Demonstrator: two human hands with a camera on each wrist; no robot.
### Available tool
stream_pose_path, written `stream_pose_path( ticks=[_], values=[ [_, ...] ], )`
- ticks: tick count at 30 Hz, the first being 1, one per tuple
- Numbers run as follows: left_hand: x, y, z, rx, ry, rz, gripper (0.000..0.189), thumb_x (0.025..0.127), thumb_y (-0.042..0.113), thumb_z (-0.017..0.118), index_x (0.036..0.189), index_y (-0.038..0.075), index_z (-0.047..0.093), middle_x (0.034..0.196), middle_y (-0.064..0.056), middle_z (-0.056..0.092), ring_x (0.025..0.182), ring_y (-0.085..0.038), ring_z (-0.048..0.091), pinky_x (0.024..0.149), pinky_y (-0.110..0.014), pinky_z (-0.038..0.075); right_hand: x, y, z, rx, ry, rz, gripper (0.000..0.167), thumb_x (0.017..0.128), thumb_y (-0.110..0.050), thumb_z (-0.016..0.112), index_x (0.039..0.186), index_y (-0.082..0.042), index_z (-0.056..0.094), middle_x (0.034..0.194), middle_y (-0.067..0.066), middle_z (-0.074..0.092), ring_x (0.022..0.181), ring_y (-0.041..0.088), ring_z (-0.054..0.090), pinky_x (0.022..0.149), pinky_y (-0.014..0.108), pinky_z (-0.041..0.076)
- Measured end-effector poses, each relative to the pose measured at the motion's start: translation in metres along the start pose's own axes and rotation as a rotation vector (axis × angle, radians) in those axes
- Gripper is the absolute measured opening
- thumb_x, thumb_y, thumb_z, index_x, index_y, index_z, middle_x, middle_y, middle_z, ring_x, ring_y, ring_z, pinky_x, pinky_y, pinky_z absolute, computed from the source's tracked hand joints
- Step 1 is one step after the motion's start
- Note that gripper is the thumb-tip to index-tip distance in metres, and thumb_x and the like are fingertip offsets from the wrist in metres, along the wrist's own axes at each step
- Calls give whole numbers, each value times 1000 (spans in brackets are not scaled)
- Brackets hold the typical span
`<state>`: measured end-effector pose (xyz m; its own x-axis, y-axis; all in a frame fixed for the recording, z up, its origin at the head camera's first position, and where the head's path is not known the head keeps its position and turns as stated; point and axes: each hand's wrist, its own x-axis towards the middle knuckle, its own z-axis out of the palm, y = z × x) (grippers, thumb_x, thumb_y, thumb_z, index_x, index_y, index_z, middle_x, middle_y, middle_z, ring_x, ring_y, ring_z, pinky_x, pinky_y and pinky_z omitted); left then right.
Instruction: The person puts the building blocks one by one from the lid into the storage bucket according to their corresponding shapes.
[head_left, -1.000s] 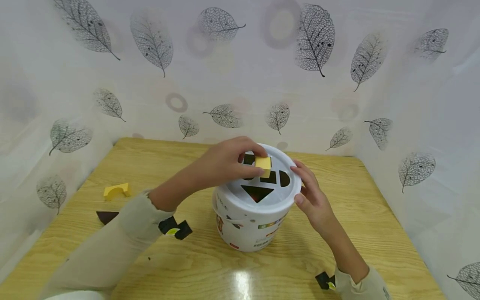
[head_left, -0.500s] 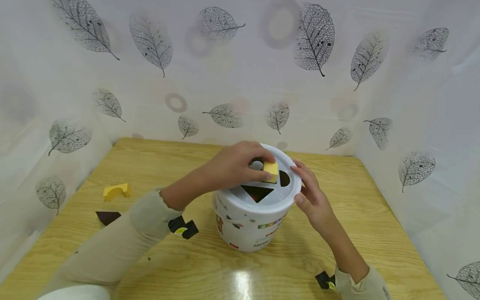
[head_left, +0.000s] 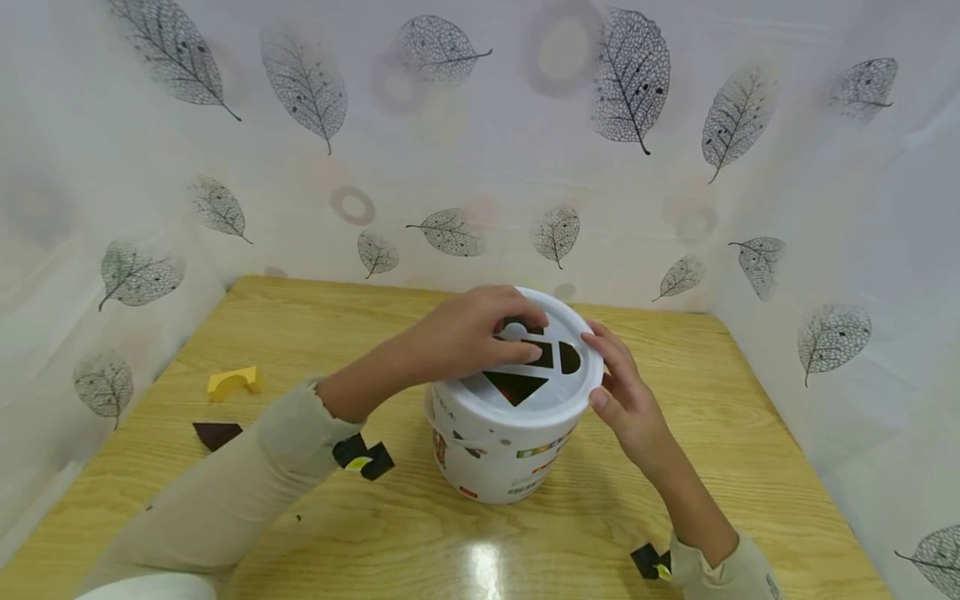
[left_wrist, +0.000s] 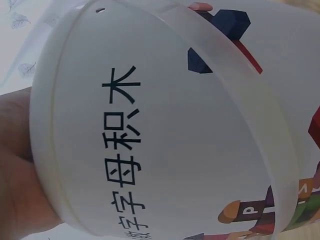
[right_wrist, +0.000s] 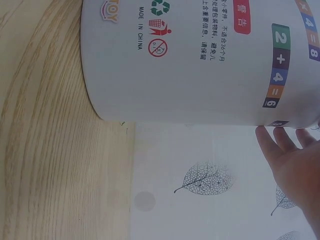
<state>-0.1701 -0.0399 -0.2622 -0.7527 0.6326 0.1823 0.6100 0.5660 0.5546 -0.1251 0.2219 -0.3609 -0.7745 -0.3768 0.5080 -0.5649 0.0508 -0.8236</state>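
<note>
A white toy-block bucket (head_left: 491, 462) stands upright on the table, its white lid (head_left: 465, 390) cut with dark shaped holes. Over the lid is my left hand (head_left: 468, 333), thumb and index finger apart with nothing between them, fingertips close over a square hole (head_left: 543, 357). The other fingers are partly hidden behind the hand. My right hand (head_left: 628, 400) rests its fingertips and thumb on the right side of the lid's rim. In the right wrist view, fairly straight fingers (right_wrist: 272, 145) touch the bucket's side near its top.
At the left of the wooden table (head_left: 360, 542) lie a yellow arch block (head_left: 234, 382) and a dark brown block (head_left: 216, 435), close to the left sleeve (head_left: 247, 475). A leaf-patterned white sheet (head_left: 480, 150) encloses the back and sides.
My left hand moved slightly right and toward me with a yellow block, which has since left its fingers and is out of sight at the square hole. The right hand stayed on the rim.
</note>
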Motion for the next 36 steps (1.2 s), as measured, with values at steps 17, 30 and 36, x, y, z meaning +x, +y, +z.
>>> stream_pose_path(
  ticks=[17,30,36],
  values=[
    [-85,-52,-23,-95,303,-105,30,98,33,67,126,24,67,124,11,64,91,-13,54,74,-36,44,0,-2,0,-26,15,15,54,106,-18,52,155,-3,35,165,10,20,147,14,32,109,19,40],
    [-155,-93,-29,-15,406,-278,29,101,35,63,129,28,63,125,9,61,89,-8,50,71,-24,39,-1,0,0,-11,17,4,54,106,-18,52,154,-2,35,165,10,22,149,16,28,111,19,38],
    [-186,-120,-31,-33,438,-396,34,101,36,62,133,26,62,126,11,58,90,-9,49,73,-19,39,0,0,0,-16,9,4,55,106,-19,52,154,-1,34,165,9,22,149,16,27,111,19,37]
  ],
)
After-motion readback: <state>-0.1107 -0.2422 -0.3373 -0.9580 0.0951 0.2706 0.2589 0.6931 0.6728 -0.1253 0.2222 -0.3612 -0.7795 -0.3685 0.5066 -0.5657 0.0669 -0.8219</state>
